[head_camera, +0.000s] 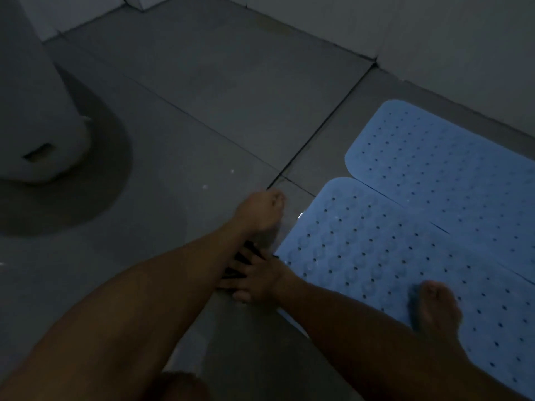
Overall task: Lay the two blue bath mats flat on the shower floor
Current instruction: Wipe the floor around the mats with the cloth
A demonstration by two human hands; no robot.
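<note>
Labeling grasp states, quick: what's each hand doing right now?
Left hand: curled in a fist, nothing visible in it.
Right hand: open, fingers spread flat on a dark floor object.

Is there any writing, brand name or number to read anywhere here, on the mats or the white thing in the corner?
None can be read. The near blue mat and the far blue mat show only holes and bumps. The white fixture bears a dark slot, no lettering. The picture is dim and blurred.

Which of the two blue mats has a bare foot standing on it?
The nearer mat, at the lower right, has the foot on it. The farther mat, beside the wall, has none.
</note>
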